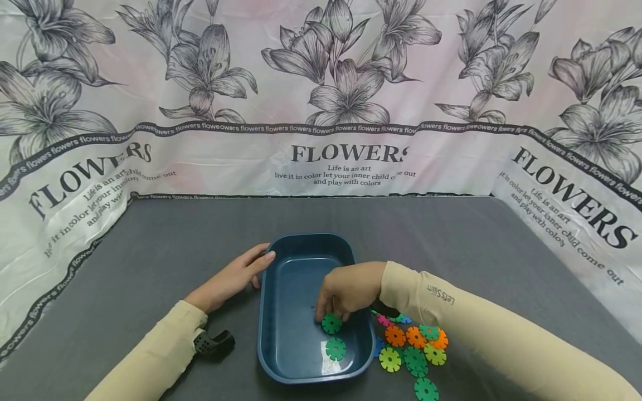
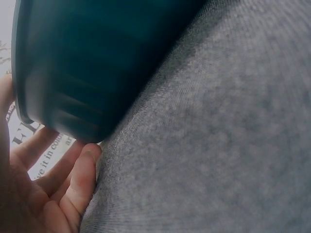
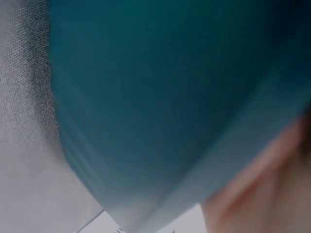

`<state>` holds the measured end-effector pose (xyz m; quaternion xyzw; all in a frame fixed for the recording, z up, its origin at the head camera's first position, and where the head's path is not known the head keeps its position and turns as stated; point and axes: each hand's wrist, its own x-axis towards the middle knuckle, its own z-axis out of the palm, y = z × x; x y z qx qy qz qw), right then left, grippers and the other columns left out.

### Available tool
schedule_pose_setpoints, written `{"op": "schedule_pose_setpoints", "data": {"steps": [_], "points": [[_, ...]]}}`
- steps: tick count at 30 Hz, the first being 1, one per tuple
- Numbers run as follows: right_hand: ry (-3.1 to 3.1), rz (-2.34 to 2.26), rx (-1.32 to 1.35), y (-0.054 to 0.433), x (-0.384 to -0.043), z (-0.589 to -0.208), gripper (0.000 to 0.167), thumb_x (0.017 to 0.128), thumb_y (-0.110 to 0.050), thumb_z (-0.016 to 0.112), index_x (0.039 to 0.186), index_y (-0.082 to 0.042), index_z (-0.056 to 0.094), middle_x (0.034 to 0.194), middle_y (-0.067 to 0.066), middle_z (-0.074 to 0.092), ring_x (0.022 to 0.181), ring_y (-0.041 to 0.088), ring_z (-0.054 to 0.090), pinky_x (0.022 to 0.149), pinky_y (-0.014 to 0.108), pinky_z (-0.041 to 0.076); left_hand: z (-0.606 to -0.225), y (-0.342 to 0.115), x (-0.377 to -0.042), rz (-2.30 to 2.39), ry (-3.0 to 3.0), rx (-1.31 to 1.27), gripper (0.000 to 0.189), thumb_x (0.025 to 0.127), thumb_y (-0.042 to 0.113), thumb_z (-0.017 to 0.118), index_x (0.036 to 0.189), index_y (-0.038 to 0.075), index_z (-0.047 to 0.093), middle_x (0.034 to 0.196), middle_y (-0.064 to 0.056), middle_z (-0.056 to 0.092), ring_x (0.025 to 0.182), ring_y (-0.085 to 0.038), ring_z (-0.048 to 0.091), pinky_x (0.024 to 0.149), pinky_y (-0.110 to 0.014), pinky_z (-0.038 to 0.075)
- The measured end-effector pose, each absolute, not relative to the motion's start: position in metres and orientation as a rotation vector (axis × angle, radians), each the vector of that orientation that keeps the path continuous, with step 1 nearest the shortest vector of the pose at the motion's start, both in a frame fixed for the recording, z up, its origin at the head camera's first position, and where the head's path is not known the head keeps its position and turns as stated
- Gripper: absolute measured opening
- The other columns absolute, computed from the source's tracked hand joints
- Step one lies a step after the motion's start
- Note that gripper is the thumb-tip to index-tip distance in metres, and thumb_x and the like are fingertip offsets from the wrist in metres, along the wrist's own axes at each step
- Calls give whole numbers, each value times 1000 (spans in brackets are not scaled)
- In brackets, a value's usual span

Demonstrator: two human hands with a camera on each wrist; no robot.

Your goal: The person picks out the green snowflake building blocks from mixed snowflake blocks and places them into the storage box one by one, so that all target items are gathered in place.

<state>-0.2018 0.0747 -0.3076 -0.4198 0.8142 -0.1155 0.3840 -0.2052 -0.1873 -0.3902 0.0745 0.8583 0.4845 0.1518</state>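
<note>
My left hand (image 1: 234, 280) rests at the left side of a blue plastic tray (image 1: 266, 334), thumb at the rim. In the left wrist view, the fingers (image 2: 80, 187) lie along the tray's outer wall, near its base. Over the tray's right side reaches my right hand (image 1: 347, 289), fingers bent down inside. A green notched disc (image 1: 331, 323) is at its fingertips, pinched between them. Below it, another green notched disc (image 1: 335, 349) lies flat on the tray floor. The right wrist view shows mostly the tray's outer wall (image 3: 146, 97), blurred.
To the right of the tray, partly under my right sleeve, lies a loose pile of notched discs: orange (image 1: 395, 336), yellow-green (image 1: 390, 360), green (image 1: 426, 389), plus some pink and blue. The grey tabletop (image 1: 200, 234) meets a flower-printed cloth (image 1: 346, 161) at the back and sides.
</note>
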Motion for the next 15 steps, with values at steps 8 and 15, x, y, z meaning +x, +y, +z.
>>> {"op": "schedule_pose_setpoints", "data": {"steps": [8,15], "points": [[2130,-190,-1225,78,-200,-300,30,90,-4,65,116,-16,71,112,-9,68,95,0,62,81,16,49,-389,-186,-205,1390,2479,226,62,93,64,42,144,31,35,121,-4,53,87,-21,55,88,-44,39],[2115,-225,-1235,89,-199,-287,35,93,-10,63,128,-16,63,125,-5,63,102,1,62,84,16,48,-391,-187,-205,1397,2465,242,61,93,64,41,145,31,34,120,-4,53,86,-21,55,87,-42,40]]}}
